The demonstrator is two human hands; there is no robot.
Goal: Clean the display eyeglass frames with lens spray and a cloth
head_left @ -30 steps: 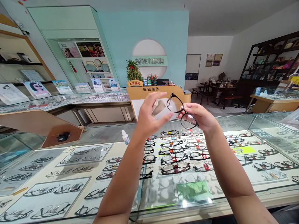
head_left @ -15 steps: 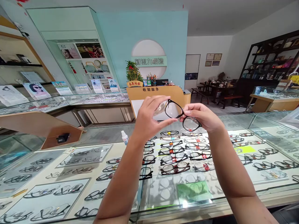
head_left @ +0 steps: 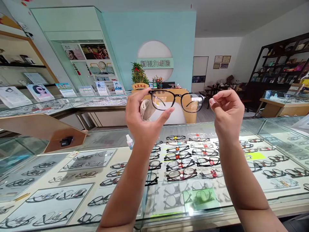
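A pair of black-framed eyeglasses [head_left: 178,95] is held up above the glass counter, lenses upright, facing across the room. My left hand [head_left: 145,120] is closed on its left end, index finger at the upper rim and thumb below the left lens. Between that hand's palm and fingers sits a folded, pale cloth [head_left: 146,110]. To the right, my right hand [head_left: 228,116] is apart from the frame, fingers curled in and thumb tip close to the index finger, nothing visible between them. The folded temples partly show through the lenses.
Beneath my arms lies a glass display counter [head_left: 277,193] with rows of eyeglasses inside. A small white spray bottle [head_left: 129,141] stands left of my forearm. A wooden stand [head_left: 48,129] is at left; a cashier desk [head_left: 191,119] lies beyond.
My right hand has let go of the eyeglasses and moved right. The frame has turned from a steep slant to nearly level, and my left hand has shifted slightly left with it.
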